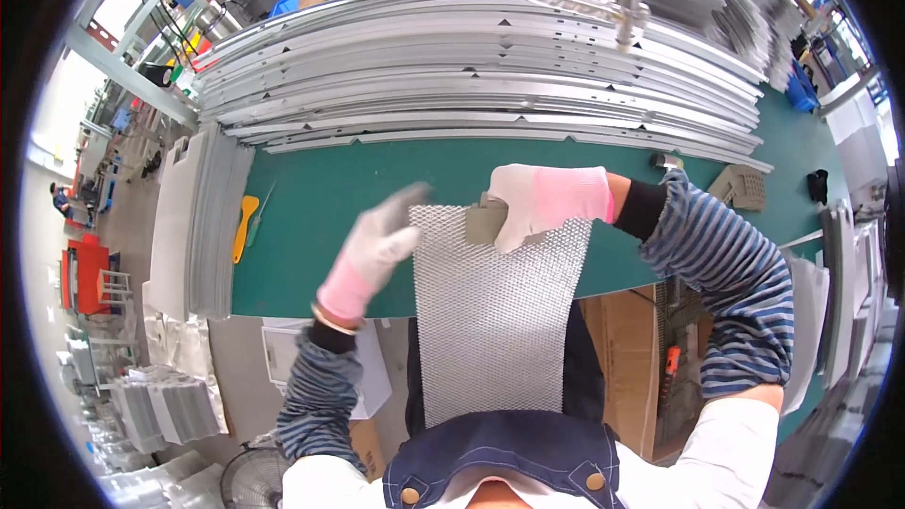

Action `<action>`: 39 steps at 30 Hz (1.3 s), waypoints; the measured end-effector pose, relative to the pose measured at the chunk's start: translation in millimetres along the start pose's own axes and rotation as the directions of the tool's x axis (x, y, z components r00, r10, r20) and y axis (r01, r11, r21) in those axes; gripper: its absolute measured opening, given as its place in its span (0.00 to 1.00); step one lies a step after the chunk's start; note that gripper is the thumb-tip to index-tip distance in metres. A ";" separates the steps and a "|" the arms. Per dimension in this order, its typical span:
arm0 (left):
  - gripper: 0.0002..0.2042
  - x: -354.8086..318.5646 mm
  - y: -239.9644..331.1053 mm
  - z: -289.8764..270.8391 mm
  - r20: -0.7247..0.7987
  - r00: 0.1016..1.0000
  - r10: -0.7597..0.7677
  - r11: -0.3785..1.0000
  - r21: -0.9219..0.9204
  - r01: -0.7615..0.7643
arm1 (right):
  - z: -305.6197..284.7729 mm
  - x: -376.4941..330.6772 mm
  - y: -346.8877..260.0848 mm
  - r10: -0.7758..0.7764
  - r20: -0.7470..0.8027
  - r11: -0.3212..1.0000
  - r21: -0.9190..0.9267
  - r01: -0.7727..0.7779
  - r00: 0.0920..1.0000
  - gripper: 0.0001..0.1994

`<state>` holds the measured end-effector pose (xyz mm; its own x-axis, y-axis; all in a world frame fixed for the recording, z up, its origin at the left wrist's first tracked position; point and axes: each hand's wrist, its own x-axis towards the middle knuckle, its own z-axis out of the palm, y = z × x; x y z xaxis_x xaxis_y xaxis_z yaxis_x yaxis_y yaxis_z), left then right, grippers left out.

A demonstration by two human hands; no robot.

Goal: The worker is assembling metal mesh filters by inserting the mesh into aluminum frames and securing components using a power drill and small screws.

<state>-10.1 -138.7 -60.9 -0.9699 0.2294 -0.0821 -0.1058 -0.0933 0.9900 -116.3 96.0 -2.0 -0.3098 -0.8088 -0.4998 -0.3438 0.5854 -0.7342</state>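
Note:
A silver expanded-metal mesh sheet [495,320] stretches from the green tabletop over its near edge to my lap. My right hand [537,203], in a white and pink glove, is closed around a flat grey-olive block [483,224] and presses it on the mesh near its far edge. The block's kind is not clear, and the fingers cover part of it. My left hand [377,243], gloved alike, is at the mesh's far left corner. Its fingers are stretched out and blurred, with the thumb apart; nothing shows in it.
Long silver metal profiles [471,85] are stacked across the back of the table [330,254]. Grey panels [193,226] stand at the left, beside a yellow scraper [245,226] and a thin green-handled tool [261,214]. A beige device [740,188] lies at the right; below stands a cardboard box [630,358].

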 end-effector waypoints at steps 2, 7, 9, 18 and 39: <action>0.29 -8.9 -15.2 25.6 -0.020 0.996 -0.087 0.990 -0.110 0.084 | 8.8 1.4 5.9 -0.026 -0.034 1.000 0.013 0.027 0.999 0.17; 0.14 -12.6 -21.8 46.8 -0.249 0.969 0.002 0.976 -0.210 -0.055 | 13.9 -1.7 7.4 0.000 -0.030 0.997 -0.082 -0.002 1.000 0.22; 0.14 -10.3 -19.2 40.0 -0.241 0.970 -0.018 0.981 -0.190 -0.029 | 9.2 3.2 9.0 -0.043 -0.024 0.994 -0.103 0.040 0.999 0.23; 0.15 -15.6 -21.3 42.1 -0.240 0.969 -0.051 0.979 -0.202 0.002 | 5.2 5.6 -3.9 0.124 0.076 0.992 -0.041 -0.121 0.989 0.24; 0.35 8.6 -15.4 -3.8 0.036 0.791 0.611 0.207 0.957 -0.204 | 26.7 26.7 44.0 -0.126 -0.577 0.992 -0.090 0.090 0.807 0.32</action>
<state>-17.6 -138.9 -77.3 -0.8237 0.1598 0.5441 0.3857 0.8612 0.3311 -116.1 98.7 -59.9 -0.7182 -0.6943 -0.0458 -0.4489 0.5125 -0.7320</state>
